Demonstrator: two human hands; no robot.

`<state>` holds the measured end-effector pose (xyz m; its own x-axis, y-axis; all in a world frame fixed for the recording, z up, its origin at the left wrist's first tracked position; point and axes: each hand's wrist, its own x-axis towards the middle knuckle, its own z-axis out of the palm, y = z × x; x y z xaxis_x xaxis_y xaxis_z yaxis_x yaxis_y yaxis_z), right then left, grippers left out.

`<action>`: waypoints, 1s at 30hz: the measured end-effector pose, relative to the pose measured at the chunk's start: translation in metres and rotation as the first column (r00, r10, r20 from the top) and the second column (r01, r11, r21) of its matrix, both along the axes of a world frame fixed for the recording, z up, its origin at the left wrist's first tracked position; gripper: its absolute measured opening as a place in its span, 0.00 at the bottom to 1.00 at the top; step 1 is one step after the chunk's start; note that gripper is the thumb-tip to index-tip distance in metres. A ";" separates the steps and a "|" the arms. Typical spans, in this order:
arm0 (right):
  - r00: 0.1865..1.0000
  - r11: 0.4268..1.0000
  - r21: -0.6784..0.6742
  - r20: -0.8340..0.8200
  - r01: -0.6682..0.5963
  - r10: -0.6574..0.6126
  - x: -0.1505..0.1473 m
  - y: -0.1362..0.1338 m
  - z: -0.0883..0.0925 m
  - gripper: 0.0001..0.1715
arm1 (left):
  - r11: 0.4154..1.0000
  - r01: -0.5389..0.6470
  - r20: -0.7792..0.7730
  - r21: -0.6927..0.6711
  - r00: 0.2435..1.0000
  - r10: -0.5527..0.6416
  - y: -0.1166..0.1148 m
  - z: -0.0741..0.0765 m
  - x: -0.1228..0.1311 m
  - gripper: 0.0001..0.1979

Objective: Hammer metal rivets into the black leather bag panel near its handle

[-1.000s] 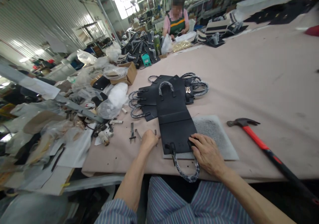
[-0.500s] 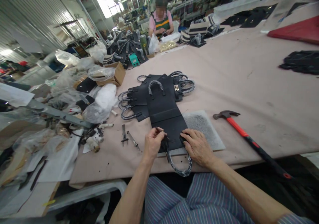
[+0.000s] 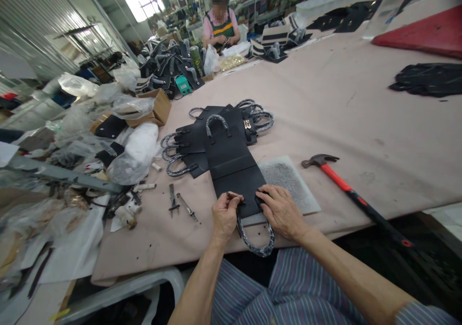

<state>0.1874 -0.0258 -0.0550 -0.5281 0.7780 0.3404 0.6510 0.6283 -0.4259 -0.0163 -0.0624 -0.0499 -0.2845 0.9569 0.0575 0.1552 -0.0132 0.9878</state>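
Observation:
A black leather bag panel (image 3: 236, 175) lies lengthwise before me, a plastic-wrapped handle (image 3: 258, 253) looping off its near edge. My left hand (image 3: 226, 215) is closed in a pinch at the left end of this handle, fingertips over the panel. At the other end, the fingers of my right hand (image 3: 282, 213) curl around the black tab and press it against the panel. Another wrapped handle (image 3: 217, 118) is attached at the panel's far end. Partly beneath the panel is a pale, speckled board (image 3: 290, 183). My fingers hide the handle's ends.
Several black bag pieces (image 3: 191, 139) with wrapped handles lie beyond the panel. A claw hammer (image 3: 341, 180) rests at right; two metal punch-like tools (image 3: 186, 207) lie at left. Plastic bags and a cardboard box (image 3: 159, 107) crowd the left side. A co-worker (image 3: 221, 24) sits across the table.
My left hand has lowered the left handle end onto the panel and turned slightly. The right hand stays at its tab. The whole view has shifted a little.

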 end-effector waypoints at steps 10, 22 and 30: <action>1.000 1.000 -0.002 -0.018 -0.002 0.002 0.000 0.001 -0.004 0.19 | 1.000 -0.001 -0.087 -0.019 0.996 -0.001 0.002 0.003 0.004 0.07; 0.994 0.999 -0.047 -0.105 -0.022 0.016 0.000 0.002 -0.002 0.18 | 0.996 0.047 -0.344 0.080 0.939 -0.017 -0.001 -0.003 0.008 0.07; 0.904 0.904 0.078 -0.130 0.419 -0.408 0.106 0.044 -0.010 0.19 | 0.982 0.122 -0.453 0.142 0.890 -0.046 0.001 -0.007 0.010 0.07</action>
<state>0.2937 0.0180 -0.0651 -0.1217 0.8767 0.4654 0.8154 0.3557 -0.4567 -0.0059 -0.0619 -0.0566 -0.1110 0.9426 0.3151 0.5699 -0.1994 0.7972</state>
